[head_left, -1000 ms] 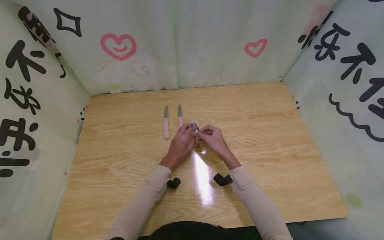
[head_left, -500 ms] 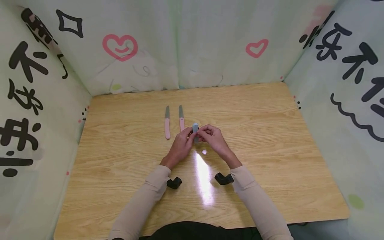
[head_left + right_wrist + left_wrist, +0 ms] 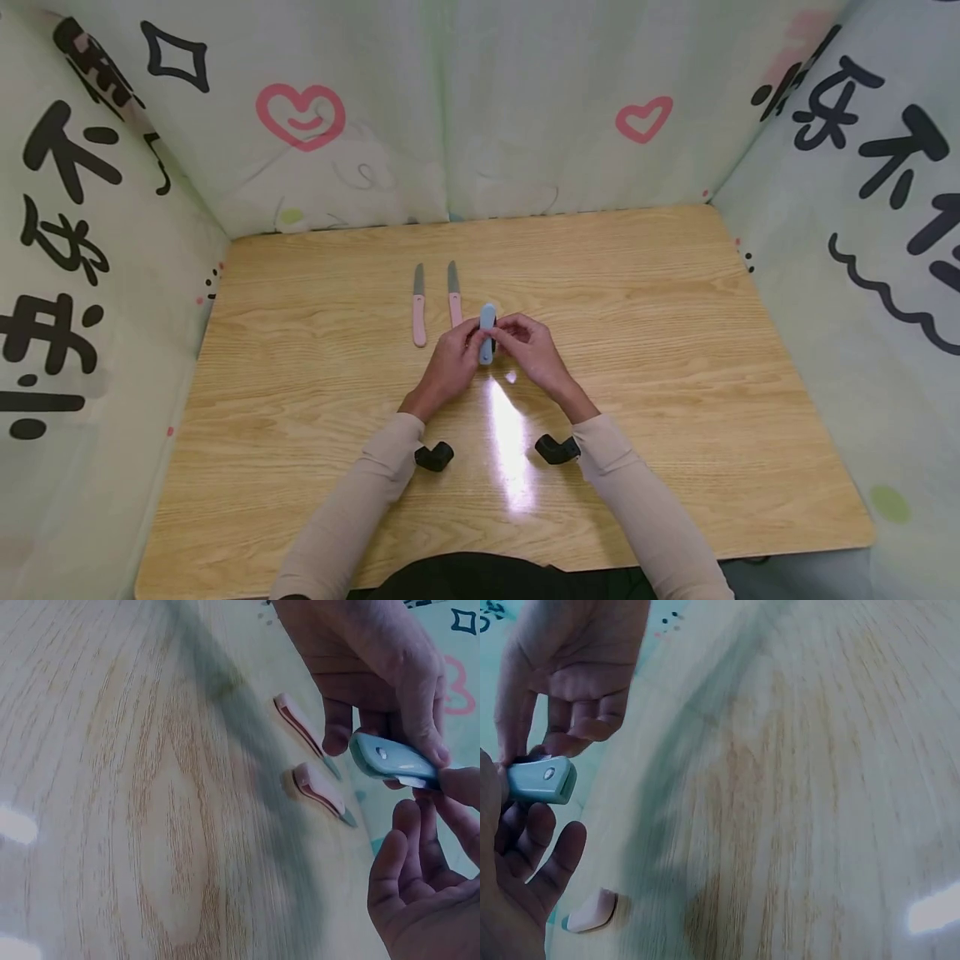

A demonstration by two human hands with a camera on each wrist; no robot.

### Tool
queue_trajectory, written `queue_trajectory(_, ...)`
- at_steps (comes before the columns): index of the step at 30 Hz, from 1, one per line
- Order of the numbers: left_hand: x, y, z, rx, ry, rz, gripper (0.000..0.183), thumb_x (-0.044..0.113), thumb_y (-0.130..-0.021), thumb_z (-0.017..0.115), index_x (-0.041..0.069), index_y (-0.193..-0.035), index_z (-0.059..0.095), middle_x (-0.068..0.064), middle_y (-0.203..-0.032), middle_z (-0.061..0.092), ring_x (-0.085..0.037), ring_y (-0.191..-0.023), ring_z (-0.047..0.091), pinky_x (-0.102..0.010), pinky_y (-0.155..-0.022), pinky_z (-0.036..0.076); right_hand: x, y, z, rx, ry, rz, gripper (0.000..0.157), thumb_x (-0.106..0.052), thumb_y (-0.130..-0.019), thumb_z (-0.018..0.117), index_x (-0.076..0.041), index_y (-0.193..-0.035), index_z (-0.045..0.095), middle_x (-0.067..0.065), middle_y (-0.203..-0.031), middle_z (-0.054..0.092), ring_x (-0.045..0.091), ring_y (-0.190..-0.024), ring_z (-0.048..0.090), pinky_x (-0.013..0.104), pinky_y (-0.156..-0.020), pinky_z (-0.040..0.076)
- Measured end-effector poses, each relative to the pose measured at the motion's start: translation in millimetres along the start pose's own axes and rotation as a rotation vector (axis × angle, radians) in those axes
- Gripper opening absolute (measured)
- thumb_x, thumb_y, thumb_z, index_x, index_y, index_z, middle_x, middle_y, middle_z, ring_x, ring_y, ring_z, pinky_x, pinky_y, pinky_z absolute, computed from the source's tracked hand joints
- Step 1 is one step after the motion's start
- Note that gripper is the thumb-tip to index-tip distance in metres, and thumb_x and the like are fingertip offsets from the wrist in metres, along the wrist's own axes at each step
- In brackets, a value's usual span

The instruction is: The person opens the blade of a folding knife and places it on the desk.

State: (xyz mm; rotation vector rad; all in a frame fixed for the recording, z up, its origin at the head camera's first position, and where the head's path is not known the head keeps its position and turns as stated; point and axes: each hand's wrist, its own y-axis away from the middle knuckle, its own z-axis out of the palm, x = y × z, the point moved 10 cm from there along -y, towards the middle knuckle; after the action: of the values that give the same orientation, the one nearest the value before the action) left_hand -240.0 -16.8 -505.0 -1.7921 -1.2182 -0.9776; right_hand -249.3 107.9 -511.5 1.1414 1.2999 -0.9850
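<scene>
A light blue folding knife (image 3: 487, 312) is held between both hands above the table, pointing away from the body in the head view. My left hand (image 3: 452, 360) grips its handle from the left. From the right, the thumb and fingers of my right hand (image 3: 538, 353) pinch its edge. In the right wrist view, a sliver of silver blade (image 3: 413, 782) shows along the side of the blue handle (image 3: 384, 754), near the right thumb. The handle's rivet end faces the camera in the left wrist view. Fingers cover the middle of the knife.
Two pink-handled knives, one at the left (image 3: 417, 321) and one beside it (image 3: 454, 305), lie unfolded on the wooden table (image 3: 637, 350), blades pointing away. The left hand is close to the nearer one. Printed fabric walls (image 3: 525, 108) stand round the back and sides.
The folding knife has turned from a slanted position to nearly straight, so the flat face of its blue handle now shows. Left fingers have drawn back from its far end.
</scene>
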Motion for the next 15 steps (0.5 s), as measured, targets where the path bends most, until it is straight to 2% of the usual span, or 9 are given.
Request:
queue_trajectory(3,-5.2,-0.6,0.4,-0.008,0.074,-0.046,0.031,0.016,-0.110,0.048,-0.001,-0.131,0.062,-0.010,-0.117,0.067,-0.016,-0.101,0.061,-0.035,-0.087,0.053,-0.8,-0.2,-1.3,0.008,0.017,-0.013,0.022,-0.012,-0.098,0.070,0.009,-0.106,0.067,0.011,-0.097,0.070,0.032,-0.090,0.066,0.050,-0.085,0.055)
queue_trajectory(8,-8.0,-1.0,0.8,-0.023,0.097,-0.068,0.029,0.016,-0.110,0.048,-0.001,-0.129,0.062,-0.009,-0.114,0.067,-0.014,-0.097,0.061,-0.032,-0.082,0.052,0.3,-1.6,-1.2,-0.006,0.001,-0.016,0.022,-0.009,-0.098,0.069,0.012,-0.106,0.067,0.018,-0.099,0.071,0.036,-0.091,0.067,0.053,-0.086,0.054)
queue_trajectory(15,-7.1,0.2,-0.4,0.011,0.114,-0.070,0.026,0.013,-0.109,0.051,-0.002,-0.125,0.065,-0.009,-0.105,0.067,-0.016,-0.088,0.060,-0.029,-0.073,0.051,3.8,-0.9,0.1,-0.034,0.054,0.049,0.020,-0.012,-0.102,0.064,0.007,-0.107,0.066,0.012,-0.093,0.070,0.038,-0.091,0.065,0.051,-0.085,0.054)
